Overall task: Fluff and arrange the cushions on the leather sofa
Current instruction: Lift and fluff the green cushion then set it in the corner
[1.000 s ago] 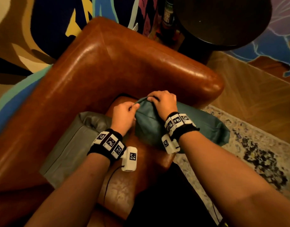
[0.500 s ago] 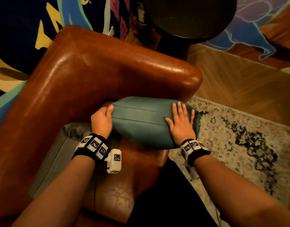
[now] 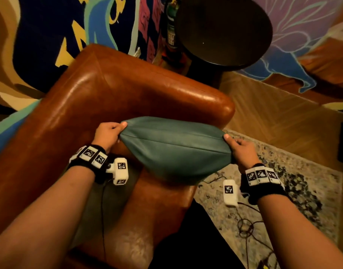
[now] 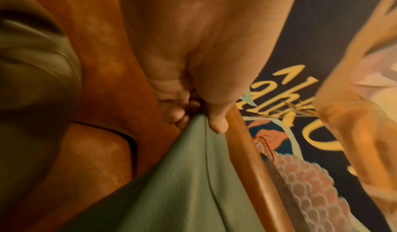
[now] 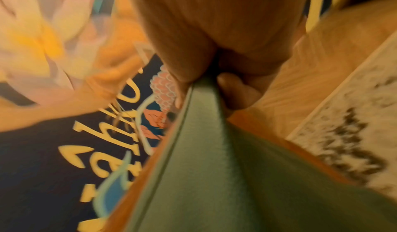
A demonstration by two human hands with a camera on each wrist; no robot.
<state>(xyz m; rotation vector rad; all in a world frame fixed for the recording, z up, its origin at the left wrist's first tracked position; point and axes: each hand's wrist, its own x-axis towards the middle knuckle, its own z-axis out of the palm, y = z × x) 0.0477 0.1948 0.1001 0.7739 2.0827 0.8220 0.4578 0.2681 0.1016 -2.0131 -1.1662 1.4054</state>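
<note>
Teal cushion (image 3: 174, 150) held up above sofa (image 3: 112, 94) seat, just in front of sofa's right armrest, not resting on seat as far as head view shows. Long axis running left to right along the armrest, seam line facing up and toward the head camera. Plump in the middle, tapering to both pinched ends.

Left hand (image 3: 107, 133) at cushion's left corner, thumb on top, fingers curled under, pinching the corner; left wrist view confirms thumb and fingers closed on the seam tip (image 4: 201, 123). Right hand (image 3: 241, 150) at cushion's right corner, same pinch, thumb on top; right wrist view blurred, but corner looks clamped between thumb and fingers (image 5: 201, 89). Neither hand spread or flat.

Key relation: cushion stretched straight between both hands, each hand equally near, one per end, both forearms angled in from below the sofa's front edge. Wrists roughly level, right end slightly lower and out past the sofa's front corner, over rug (image 3: 283, 181).

Grey cushion (image 3: 112, 202) lying on the seat at sofa's left, under the left forearm, untouched.

Judged step: fluffing by shaking or tugging from the ends; placing against sofa back likely next, needing a swing away from the body. Risk: slick leather corner slipping out of pinch.

Round dark table (image 3: 225, 30) behind the sofa's armrest.
</note>
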